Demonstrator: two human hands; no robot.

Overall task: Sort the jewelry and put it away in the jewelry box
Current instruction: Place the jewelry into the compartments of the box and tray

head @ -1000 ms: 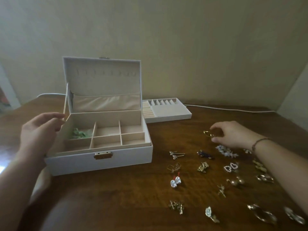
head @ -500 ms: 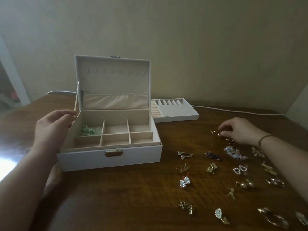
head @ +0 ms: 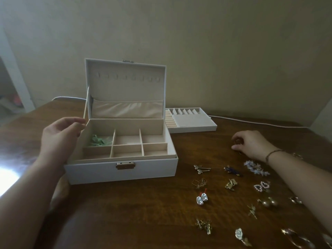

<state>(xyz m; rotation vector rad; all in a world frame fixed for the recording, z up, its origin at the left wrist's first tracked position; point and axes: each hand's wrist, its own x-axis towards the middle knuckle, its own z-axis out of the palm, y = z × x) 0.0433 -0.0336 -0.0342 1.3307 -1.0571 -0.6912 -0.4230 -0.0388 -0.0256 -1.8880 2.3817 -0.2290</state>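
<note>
your left hand (head: pixel 60 137) hovers at the left wall of the open white jewelry box (head: pixel 122 169), left of the frame's centre, fingers loosely bent with thumb and forefinger near each other close to the thin ribbon stay (head: pixel 86 103) that runs up to the lid; i cannot tell whether they pinch it. the lid (head: pixel 125 88) stands upright, showing a row of small hooks and a gathered pocket. inside, the tray is split into compartments, and a green piece (head: pixel 99 140) lies in the far left one.

your right hand (head: pixel 251 144) rests on the wooden table (head: pixel 143 221) at centre right, fingers curled down around a small gold earring (head: pixel 238 141); the fingertips close on it, but most of the piece is hidden. a thin bracelet (head: pixel 273 153) circles that wrist.

below the right hand, toward the lower right of the frame, the rest of the jewelry lies spread in loose rows: a pair of gold studs (head: pixel 202 168), a dark blue piece (head: pixel 231 170), pale blue flower earrings (head: pixel 256 168), pearl heart earrings (head: pixel 261 186), silver shell earrings (head: pixel 202 196).

a separate white ring tray (head: pixel 192 120) sits just behind the box's right corner.
</note>
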